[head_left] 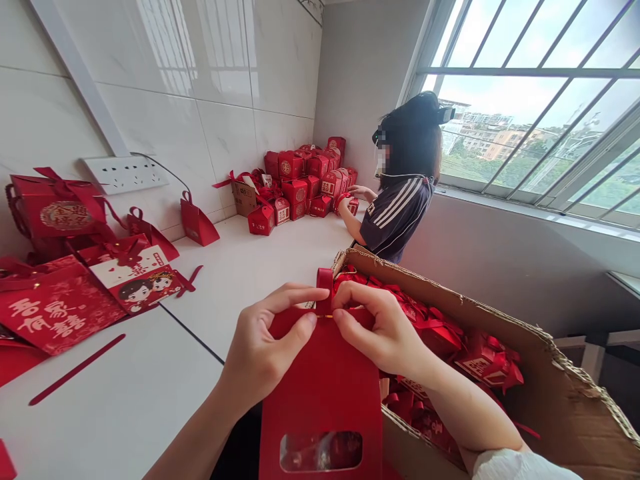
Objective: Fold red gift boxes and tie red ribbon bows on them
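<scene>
A red gift box (pixel 320 380) with a clear window low on its front stands upright close to me. From its top edge rises a red strap loop (pixel 325 281). My left hand (pixel 270 340) pinches the top edge on the left, index finger against the strap. On the other side my right hand (pixel 377 327) has thumb and curled forefinger closed on the top edge at the foot of the strap. A thin yellowish strip shows between the fingertips. What lies behind the box top is mostly hidden.
Right of me is a big cardboard carton (pixel 565 400) holding many red boxes. Red gift bags (pixel 55 307) and a loose ribbon (pixel 77 370) lie on the white table (pixel 120 413). Beyond, a co-worker (pixel 400 200) handles boxes beside a stacked pile (pixel 305 177).
</scene>
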A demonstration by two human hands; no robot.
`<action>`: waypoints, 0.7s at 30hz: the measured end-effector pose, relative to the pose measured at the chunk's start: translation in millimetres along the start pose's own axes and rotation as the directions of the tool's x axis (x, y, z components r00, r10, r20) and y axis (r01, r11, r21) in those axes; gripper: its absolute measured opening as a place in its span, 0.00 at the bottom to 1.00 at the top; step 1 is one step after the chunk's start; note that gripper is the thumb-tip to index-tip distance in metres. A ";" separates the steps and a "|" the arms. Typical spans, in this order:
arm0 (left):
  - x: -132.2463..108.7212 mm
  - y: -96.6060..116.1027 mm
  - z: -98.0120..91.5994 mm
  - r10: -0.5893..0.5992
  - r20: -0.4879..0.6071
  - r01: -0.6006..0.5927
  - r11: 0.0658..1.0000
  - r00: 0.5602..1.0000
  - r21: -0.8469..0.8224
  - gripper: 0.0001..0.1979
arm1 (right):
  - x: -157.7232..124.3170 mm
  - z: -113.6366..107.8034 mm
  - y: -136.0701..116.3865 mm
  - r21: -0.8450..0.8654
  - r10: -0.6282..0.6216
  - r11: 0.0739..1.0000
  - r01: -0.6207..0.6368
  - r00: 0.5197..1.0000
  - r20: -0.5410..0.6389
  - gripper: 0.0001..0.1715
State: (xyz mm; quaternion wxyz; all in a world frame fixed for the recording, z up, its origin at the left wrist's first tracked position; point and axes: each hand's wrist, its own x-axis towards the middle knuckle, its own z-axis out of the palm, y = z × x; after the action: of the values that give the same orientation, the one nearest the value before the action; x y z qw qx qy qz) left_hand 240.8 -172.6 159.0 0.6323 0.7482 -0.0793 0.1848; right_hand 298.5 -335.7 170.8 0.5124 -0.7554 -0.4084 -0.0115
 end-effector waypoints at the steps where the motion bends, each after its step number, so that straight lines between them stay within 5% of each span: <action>1: 0.2 0.0 0.1 -0.004 0.000 0.004 1.000 1.000 0.003 0.13 | 0.2 0.1 0.1 0.001 0.001 1.000 -0.001 1.000 0.000 0.07; 11: -1.3 5.0 4.9 -0.056 -0.068 0.054 0.998 0.996 -0.030 0.11 | 0.0 -0.6 0.3 0.004 0.003 1.000 -0.003 1.000 0.008 0.06; 21: -2.6 9.6 4.5 -0.113 -0.006 0.113 0.993 0.994 -0.031 0.11 | -0.5 -2.8 -1.4 -0.012 -0.003 1.000 0.003 0.999 0.033 0.06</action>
State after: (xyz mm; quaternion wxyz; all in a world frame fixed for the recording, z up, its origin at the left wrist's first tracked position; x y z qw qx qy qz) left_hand 235.9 -179.1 166.2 0.6533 0.7410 -0.0374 0.1503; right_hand 298.4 -338.0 173.0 0.5008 -0.7581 -0.4177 -0.0023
